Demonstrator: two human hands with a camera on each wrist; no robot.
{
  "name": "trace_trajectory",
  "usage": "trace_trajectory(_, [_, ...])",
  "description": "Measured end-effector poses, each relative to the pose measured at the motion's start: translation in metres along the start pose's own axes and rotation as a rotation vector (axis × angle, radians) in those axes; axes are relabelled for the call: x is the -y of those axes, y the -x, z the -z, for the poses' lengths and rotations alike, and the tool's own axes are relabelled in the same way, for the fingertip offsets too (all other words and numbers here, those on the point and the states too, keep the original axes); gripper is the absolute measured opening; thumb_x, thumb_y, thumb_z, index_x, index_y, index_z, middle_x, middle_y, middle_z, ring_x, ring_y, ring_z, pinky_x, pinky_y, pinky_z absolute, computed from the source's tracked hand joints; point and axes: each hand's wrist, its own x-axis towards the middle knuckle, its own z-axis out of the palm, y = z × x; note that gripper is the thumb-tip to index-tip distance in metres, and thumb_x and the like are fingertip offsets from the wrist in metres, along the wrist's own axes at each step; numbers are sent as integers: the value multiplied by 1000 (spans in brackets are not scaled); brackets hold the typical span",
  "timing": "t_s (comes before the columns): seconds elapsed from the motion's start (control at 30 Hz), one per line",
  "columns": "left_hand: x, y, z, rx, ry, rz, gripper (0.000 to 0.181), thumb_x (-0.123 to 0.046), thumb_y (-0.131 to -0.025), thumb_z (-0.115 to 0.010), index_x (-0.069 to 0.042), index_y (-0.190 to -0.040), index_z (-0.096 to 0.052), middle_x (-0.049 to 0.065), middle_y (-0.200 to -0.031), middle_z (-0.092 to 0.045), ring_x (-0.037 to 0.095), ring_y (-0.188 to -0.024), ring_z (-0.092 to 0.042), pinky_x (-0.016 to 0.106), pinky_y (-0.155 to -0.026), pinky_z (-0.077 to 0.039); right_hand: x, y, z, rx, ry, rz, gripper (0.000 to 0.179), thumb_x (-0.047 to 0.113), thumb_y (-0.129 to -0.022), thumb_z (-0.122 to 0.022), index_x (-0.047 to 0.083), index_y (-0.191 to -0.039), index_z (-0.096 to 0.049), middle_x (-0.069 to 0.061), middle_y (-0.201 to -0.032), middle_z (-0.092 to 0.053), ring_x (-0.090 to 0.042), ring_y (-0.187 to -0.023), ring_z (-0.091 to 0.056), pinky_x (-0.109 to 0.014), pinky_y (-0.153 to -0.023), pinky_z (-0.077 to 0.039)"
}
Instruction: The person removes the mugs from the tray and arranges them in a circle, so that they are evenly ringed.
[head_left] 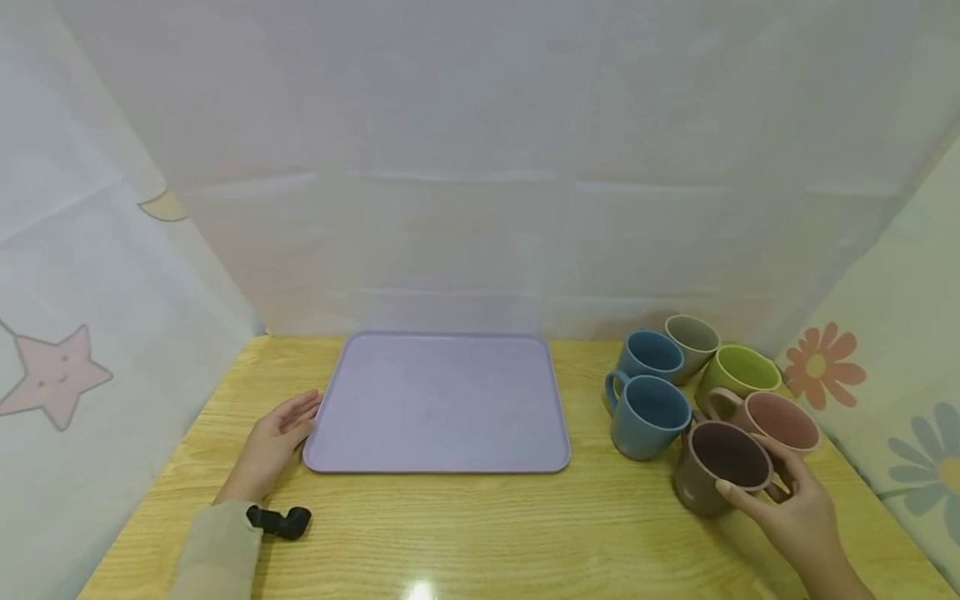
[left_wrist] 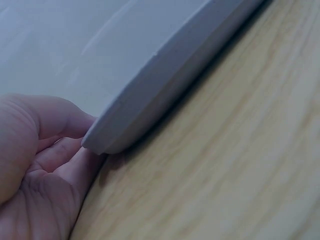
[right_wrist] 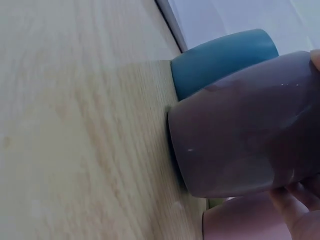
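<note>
A flat lavender tray (head_left: 435,404) lies on the wooden table, its raised rim seen close up in the left wrist view. My left hand (head_left: 273,442) is at its left edge, thumb against the rim and fingers reaching beneath it. On the right, my right hand (head_left: 798,504) holds a dark brown mug (head_left: 697,479), thumb at the near rim and fingers around the far side by the handle. The mug is upright; whether its base touches the table I cannot tell. Right behind it stands a pink mug (head_left: 783,421), and a blue mug (head_left: 648,425) is to its left.
Farther back are another blue mug (head_left: 651,354), a grey-beige mug (head_left: 693,337) and a green mug (head_left: 742,375), all clustered closely. White sheeting (head_left: 450,208) closes off the back and sides. Bare tabletop (head_left: 465,525) runs along the front.
</note>
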Motion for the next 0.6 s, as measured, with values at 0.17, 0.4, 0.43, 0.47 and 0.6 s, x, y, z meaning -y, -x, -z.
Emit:
trace_trajectory(0.17, [-2, 1, 0, 3, 7, -1, 51, -13, -99, -47, -3, -147, -29, 16, -146, -36, 31, -132, -36, 9, -91, -39, -4, -3, 0, 0, -30, -31, 74, 6, -73, -80, 10, -139, -45, 14, -122, -49, 12, -105, -47, -5, -79, -44])
trace_trajectory(0.4, [-2, 1, 1, -9, -8, -2, 51, -14, -100, -47, -3, -146, -29, 16, -146, -37, 30, -132, -37, 9, -91, -39, -6, -4, 5, 36, 94, -11, 75, 20, -73, -82, 10, -138, -45, 8, -116, -54, 13, -95, -49, -4, -71, -46])
trace_trajectory(0.43, [-2, 2, 1, -11, -10, -2, 51, -15, -100, -47, -3, -146, -29, 16, -146, -37, 29, -132, -37, 9, -91, -39, -5, -4, 6, 45, 124, -1, 76, 22, -73, -82, 9, -138, -45, 3, -116, -55, 13, -93, -48, -4, -69, -46])
trace_trajectory(0.47, [-1, 2, 1, -13, -11, -2, 51, -15, -100, -47, -3, -146, -29, 16, -145, -37, 29, -132, -37, 9, -91, -39, -3, -5, 6, 53, 144, 9, 76, 24, -73, -82, 8, -137, -45, -1, -116, -55, 14, -91, -47, -5, -68, -47])
trace_trajectory(0.6, [1, 4, -2, -11, 2, 10, 51, -17, -100, -46, -2, -146, -29, 18, -145, -38, 30, -132, -37, 8, -91, -39, 6, -3, 10, 49, 216, 85, 80, 28, -68, -85, 4, -134, -47, -14, -115, -55, 17, -88, -45, -5, -65, -47])
